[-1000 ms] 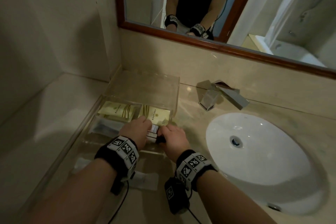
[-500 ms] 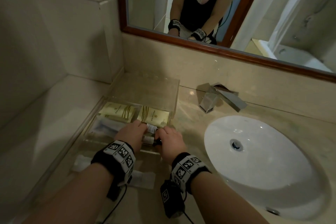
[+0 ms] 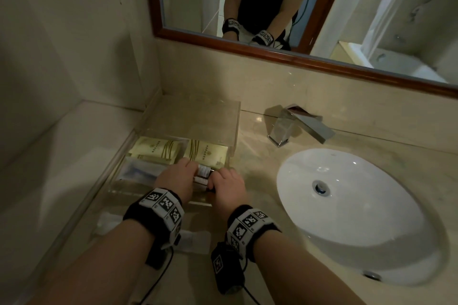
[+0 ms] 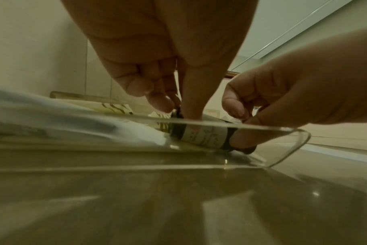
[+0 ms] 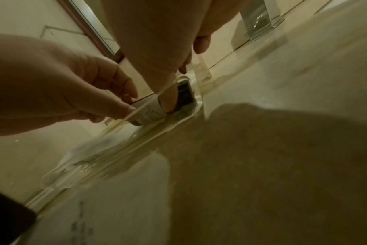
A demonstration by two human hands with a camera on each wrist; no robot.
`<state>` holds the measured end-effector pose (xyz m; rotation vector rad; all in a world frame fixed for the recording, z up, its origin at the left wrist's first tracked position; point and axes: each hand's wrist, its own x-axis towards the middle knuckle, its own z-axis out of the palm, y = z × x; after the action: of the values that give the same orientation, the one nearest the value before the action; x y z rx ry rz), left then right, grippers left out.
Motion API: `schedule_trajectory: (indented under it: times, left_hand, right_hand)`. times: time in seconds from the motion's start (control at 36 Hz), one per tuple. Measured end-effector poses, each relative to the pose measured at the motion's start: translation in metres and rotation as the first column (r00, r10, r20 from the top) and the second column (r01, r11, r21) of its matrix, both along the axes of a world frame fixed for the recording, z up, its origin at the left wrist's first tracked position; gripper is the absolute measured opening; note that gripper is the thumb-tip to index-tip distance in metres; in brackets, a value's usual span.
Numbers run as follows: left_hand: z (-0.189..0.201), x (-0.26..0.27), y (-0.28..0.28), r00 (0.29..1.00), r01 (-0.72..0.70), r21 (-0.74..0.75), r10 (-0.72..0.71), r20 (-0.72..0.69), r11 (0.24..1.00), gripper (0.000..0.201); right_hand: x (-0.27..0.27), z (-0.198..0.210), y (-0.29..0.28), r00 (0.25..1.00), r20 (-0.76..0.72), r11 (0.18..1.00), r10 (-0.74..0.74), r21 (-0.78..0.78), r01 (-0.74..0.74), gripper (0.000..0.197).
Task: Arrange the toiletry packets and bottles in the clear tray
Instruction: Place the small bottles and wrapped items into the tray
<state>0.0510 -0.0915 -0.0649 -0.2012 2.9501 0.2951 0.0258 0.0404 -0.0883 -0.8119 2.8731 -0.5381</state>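
Note:
The clear tray [image 3: 234, 129] sits on the counter left of the sink. It holds two yellow packets [image 3: 158, 150] at the back and a white packet [image 3: 141, 171] at the left. Two small dark bottles [image 3: 203, 171] with white labels lie side by side in its front right corner. My left hand [image 3: 190, 171] pinches their left ends, thumb pressed on the nearer bottle [image 4: 205, 137]. My right hand [image 3: 215, 179] grips their right ends, its thumb on the dark cap end [image 5: 184, 96]. The hands hide most of each bottle.
A white sink basin [image 3: 347, 208] lies to the right, with a chrome faucet [image 3: 297, 127] behind it. Two white packets [image 3: 195, 240] lie on the counter in front of the tray. Tiled walls close the left side, and a framed mirror [image 3: 247, 49] hangs behind.
Both hands stay on the bottles in the tray's front right corner. They have drawn slightly apart, so more of the white labels shows between them.

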Motion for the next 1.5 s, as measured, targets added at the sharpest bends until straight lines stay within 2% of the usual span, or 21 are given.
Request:
schedule_trajectory:
  times: [0.31,0.36,0.61,0.75,0.92,1.03,1.08,1.19,1.28,1.5]
  left_hand:
    - [0.002,0.003,-0.003,1.000,-0.019,0.008,0.019,-0.018,1.000,0.030]
    - [0.002,0.004,-0.003,1.000,-0.020,0.007,0.021,-0.011,1.000,0.028]
    - [0.002,0.001,-0.005,1.000,-0.025,0.023,0.025,0.019,0.999,0.020]
    - [0.003,-0.002,-0.006,1.000,-0.022,0.030,0.021,0.016,0.999,0.013]
    - [-0.001,-0.004,-0.004,1.000,-0.011,0.023,0.011,0.030,1.000,0.015]
    - [-0.001,-0.005,-0.003,1.000,-0.014,0.019,0.014,0.008,1.000,0.011]
    - [-0.001,-0.005,-0.003,1.000,-0.014,0.021,0.014,0.002,1.000,0.015]
    - [0.002,-0.002,-0.005,1.000,-0.014,0.017,0.014,0.005,1.000,0.021]
    - [0.005,0.000,-0.007,1.000,-0.015,0.033,0.015,0.013,0.999,0.018]
    - [0.007,0.000,-0.004,0.999,0.004,0.014,-0.005,0.040,1.000,0.014]
  right_hand:
    - [0.001,-0.002,-0.001,1.000,-0.003,1.000,-0.004,0.023,0.004,0.013]
    - [0.001,-0.002,-0.001,1.000,-0.002,1.000,-0.001,0.020,0.001,0.006]
    - [-0.002,0.001,-0.001,1.000,0.003,1.000,-0.009,0.017,0.009,0.011]
    - [-0.001,-0.003,-0.003,1.000,-0.007,1.000,0.006,-0.030,-0.006,0.012]
    - [0.001,-0.012,-0.004,0.999,-0.033,0.991,-0.019,-0.136,0.014,0.005]
    - [0.004,-0.016,-0.004,0.997,-0.068,0.980,-0.035,-0.200,0.021,0.009]
    - [0.004,-0.019,-0.003,0.994,-0.102,0.977,-0.042,-0.212,0.020,0.007]
    - [0.002,-0.022,-0.002,0.993,-0.109,0.980,-0.043,-0.200,0.020,0.018]
    - [0.001,-0.017,-0.001,0.997,-0.082,0.988,-0.008,-0.156,-0.005,0.009]
    - [0.001,-0.012,0.004,0.999,-0.033,0.993,-0.004,-0.119,0.000,0.006]
